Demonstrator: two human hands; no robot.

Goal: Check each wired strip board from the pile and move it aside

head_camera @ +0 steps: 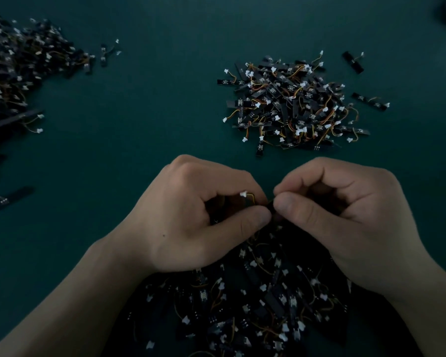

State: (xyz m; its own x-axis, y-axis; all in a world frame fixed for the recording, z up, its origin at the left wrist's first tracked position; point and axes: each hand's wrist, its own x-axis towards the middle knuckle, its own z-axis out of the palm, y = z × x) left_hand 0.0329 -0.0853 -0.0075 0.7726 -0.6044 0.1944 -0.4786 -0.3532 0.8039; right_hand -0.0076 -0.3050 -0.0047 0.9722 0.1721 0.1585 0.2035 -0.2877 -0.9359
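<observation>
Strip board over pile; heap beyond

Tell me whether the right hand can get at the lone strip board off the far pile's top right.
Probably yes, once freed: only the low edge of the far pile lies between the right hand and the lone strip board. For now it pinches a wired board with the left hand.

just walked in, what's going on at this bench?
A person pinches one wired strip board between left hand and right hand, its white connector poking out by the left fingers, just above the near pile. A second pile lies ahead to the right on the green table, and a bigger heap lies far left.
</observation>
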